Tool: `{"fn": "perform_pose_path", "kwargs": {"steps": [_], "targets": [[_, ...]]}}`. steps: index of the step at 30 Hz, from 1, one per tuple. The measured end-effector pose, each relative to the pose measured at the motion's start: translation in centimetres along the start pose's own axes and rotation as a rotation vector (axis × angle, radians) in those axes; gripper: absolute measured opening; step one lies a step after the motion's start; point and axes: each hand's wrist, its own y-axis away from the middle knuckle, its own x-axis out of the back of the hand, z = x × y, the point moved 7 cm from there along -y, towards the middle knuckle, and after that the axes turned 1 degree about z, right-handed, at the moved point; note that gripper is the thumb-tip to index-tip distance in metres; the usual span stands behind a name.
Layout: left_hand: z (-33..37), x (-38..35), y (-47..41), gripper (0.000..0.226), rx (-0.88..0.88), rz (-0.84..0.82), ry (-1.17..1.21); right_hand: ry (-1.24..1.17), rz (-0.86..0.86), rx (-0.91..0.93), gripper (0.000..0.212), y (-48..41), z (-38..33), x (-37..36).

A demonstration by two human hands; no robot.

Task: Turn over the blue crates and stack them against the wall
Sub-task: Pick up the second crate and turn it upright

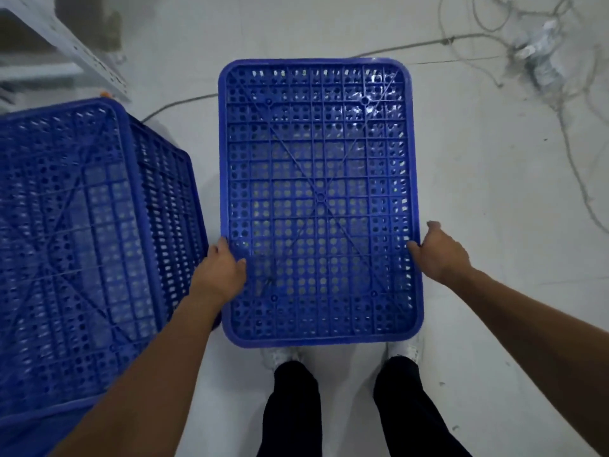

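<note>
The blue crate (319,199) hangs bottom-up over the floor (494,209) in front of the person. The left hand (220,268) and right hand (441,255) grip its opposite long rims, likely to keep it level beside the second overturned crate (82,242).

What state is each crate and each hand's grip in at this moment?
Middle crate: upside down, held by both long edges.
Left crate: upside down, untouched.
Left-hand grip: curled round middle crate's left edge.
Right-hand grip: curled round its right edge.
</note>
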Motion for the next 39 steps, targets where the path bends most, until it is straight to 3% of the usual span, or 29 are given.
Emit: {"fn": "perform_pose_path", "kwargs": {"steps": [4,10,23,32,39], "targets": [[0.2,-1.1,-0.9,0.084,0.116,-0.010,0.162,-0.104,-0.109,-0.095,0.044,-0.9,0.9,-2.1],[-1.0,-1.8,-1.6,0.080,0.230,0.028,0.410,-0.313,-0.123,-0.110,0.038,-0.9,1.8,-2.9],[6.6,-4.7,1.9,0.096,0.149,-0.088,0.433,-0.204,-0.017,-0.135,0.038,-1.6,8.3,2.0],[12.8,-5.4,3.6,0.066,0.037,-0.096,0.512,-0.146,0.038,-0.112,0.037,-0.5,12.6,7.1],[13.9,-6.0,5.1,0.075,0.089,-0.195,0.464,-0.112,0.085,-0.028,0.031,1.9,12.4,9.5]]}}
